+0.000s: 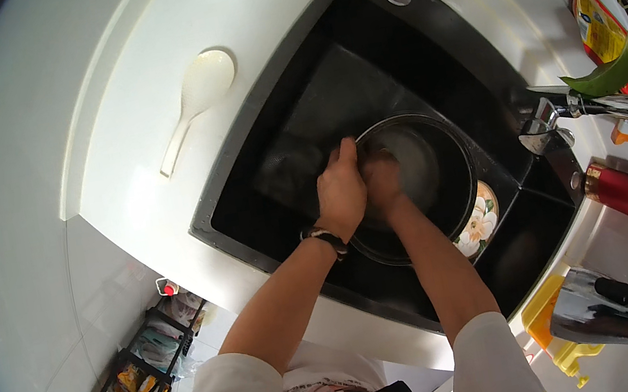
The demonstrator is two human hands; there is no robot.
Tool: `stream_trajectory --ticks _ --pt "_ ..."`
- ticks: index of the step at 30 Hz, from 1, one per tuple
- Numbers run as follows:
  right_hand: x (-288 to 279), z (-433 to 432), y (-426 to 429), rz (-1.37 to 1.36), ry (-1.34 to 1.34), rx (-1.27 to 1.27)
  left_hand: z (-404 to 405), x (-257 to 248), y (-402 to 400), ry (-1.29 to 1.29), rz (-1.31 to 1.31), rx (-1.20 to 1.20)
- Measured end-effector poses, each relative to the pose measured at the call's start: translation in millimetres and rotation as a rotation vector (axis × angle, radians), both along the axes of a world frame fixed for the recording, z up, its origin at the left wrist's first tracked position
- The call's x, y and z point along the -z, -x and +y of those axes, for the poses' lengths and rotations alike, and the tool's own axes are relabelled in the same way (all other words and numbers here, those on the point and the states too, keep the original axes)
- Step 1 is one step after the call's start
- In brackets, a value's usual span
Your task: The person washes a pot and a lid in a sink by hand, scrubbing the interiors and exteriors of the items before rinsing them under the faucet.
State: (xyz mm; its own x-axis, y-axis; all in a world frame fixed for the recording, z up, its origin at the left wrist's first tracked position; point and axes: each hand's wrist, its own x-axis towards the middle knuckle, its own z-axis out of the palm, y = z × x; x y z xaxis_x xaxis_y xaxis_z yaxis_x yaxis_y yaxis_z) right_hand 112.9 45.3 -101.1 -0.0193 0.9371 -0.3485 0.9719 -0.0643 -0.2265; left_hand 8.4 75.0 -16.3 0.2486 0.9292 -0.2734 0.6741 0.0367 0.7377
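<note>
A round dark pot [436, 144] with cloudy water in it sits in the black sink [298, 99]. My left hand [342, 191], with a dark bracelet at the wrist, grips the pot's rim on its left side, thumb upward. Inside the pot, close to that same wall, is my right hand [381, 180]; its fingers are blurred and partly under the water, so whether they hold anything cannot be told. A plate with a flower pattern [479, 224] shows partly from beneath the pot's right side.
A white rice paddle [203, 90] lies on the white counter [146, 87] left of the sink. A chrome faucet [540, 130] reaches in from the right. Beyond the right edge are a red bottle [615, 189], food packets [611, 34] and a chrome spray head [606, 306].
</note>
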Motion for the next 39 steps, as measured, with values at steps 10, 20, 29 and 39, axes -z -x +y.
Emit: stream_trajectory --ticks 10,20,29,39 --pt "-13.9 -12.5 -58.0 -0.355 0.401 0.061 -0.3 -4.3 3.8 0.029 -0.009 -0.013" --pt "-29.4 -32.3 21.5 0.339 0.690 0.322 -1.3 -0.8 3.7 0.010 -0.018 -0.034" --pt "-126.9 -75.9 -29.1 -0.243 0.497 -0.053 -1.6 1.4 8.6 -0.030 -0.011 -0.030" --pt "-143.0 -123.1 -19.9 0.012 0.020 0.317 -1.7 -9.7 0.3 -0.015 -0.037 0.000"
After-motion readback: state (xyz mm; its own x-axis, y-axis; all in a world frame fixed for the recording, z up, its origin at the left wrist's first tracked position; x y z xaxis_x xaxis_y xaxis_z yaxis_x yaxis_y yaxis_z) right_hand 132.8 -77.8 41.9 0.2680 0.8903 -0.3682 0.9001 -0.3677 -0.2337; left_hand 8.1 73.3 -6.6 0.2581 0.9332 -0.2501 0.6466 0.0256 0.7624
